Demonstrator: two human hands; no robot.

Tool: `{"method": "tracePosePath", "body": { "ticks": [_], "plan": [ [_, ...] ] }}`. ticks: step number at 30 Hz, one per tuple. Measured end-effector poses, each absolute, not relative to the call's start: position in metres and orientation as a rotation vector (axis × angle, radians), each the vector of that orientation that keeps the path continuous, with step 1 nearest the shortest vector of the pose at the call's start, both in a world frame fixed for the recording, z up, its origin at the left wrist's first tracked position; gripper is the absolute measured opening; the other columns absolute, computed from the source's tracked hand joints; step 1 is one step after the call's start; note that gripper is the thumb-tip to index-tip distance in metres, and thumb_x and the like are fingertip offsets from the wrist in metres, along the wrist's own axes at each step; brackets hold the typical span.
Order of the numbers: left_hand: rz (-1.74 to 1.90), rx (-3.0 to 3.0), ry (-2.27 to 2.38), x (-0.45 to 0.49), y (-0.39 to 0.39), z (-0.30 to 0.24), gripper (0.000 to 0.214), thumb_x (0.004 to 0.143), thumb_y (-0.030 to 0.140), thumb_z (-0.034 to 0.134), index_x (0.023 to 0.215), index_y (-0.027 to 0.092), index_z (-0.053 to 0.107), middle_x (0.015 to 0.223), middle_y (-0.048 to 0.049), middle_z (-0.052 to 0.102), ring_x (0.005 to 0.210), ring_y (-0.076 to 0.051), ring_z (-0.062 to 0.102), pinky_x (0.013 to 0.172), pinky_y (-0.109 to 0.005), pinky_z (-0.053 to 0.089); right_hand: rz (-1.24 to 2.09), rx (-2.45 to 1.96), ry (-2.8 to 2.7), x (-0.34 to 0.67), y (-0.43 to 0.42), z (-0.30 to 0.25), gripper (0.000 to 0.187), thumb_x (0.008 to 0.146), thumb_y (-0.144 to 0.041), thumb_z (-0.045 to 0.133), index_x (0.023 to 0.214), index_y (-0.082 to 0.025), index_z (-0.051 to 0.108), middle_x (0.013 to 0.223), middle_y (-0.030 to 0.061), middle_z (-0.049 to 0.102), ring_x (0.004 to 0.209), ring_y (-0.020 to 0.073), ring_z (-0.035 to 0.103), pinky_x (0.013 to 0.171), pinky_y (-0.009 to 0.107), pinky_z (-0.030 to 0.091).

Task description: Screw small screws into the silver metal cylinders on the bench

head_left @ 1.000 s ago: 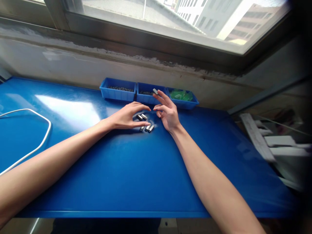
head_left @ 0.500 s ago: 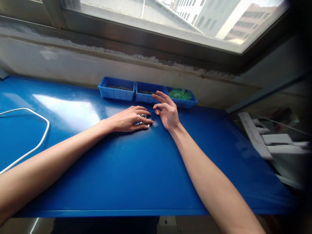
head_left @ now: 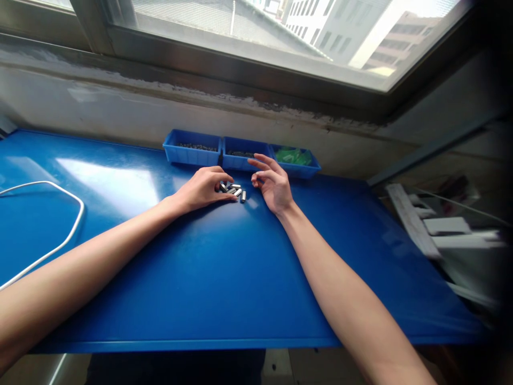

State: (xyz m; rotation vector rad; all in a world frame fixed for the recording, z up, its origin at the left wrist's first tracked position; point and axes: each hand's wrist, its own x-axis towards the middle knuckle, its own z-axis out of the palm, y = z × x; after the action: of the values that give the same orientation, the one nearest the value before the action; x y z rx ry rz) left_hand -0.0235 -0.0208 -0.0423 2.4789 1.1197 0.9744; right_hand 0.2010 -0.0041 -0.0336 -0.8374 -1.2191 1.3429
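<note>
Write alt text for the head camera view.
A left hand touches a small pile of metal pins on a blue table, the right hand open beside them. Three blue bins sit behind, under a window.

no legible text, labels, brands, numbers or signs on anything in view

Left hand touches metal pieces (right hand beside)

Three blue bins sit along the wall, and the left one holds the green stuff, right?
Not quite: the head view shows the green pieces in the right-hand bin, not the left one. The rest of what you said is right.
</note>
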Motion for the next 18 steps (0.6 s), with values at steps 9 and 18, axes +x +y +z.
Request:
{"method": "tracePosePath", "body": {
  "ticks": [9, 18],
  "plan": [
    [1.107, 2.157, 1.051, -0.0296, -0.021, -0.0374, 0.033, 0.074, 0.042, 0.083, 0.09, 0.014, 0.08, 0.088, -0.0087, 0.075, 0.065, -0.015, 0.069, 0.063, -0.024, 0.056, 1.339, -0.856, -1.228, 0.2007, -0.0045, -0.0325, 0.042, 0.067, -0.022, 0.062, 0.108, -0.025, 0.069, 0.113, 0.0039, 0.072, 0.066, 0.0121, 0.055, 0.058, 0.029, 0.048],
    [1.158, 2.192, 1.078, -0.0268, -0.021, -0.0377, 0.033, 0.076, 0.047, 0.081, 0.082, 0.015, 0.08, 0.092, -0.0084, 0.071, 0.067, -0.014, 0.066, 0.064, -0.025, 0.056, 1.358, -0.829, -1.208, 0.2005, -0.0043, -0.0326, 0.037, 0.067, -0.021, 0.064, 0.103, -0.024, 0.071, 0.109, 0.0032, 0.073, 0.065, 0.0113, 0.056, 0.059, 0.028, 0.047]
  ]
}}
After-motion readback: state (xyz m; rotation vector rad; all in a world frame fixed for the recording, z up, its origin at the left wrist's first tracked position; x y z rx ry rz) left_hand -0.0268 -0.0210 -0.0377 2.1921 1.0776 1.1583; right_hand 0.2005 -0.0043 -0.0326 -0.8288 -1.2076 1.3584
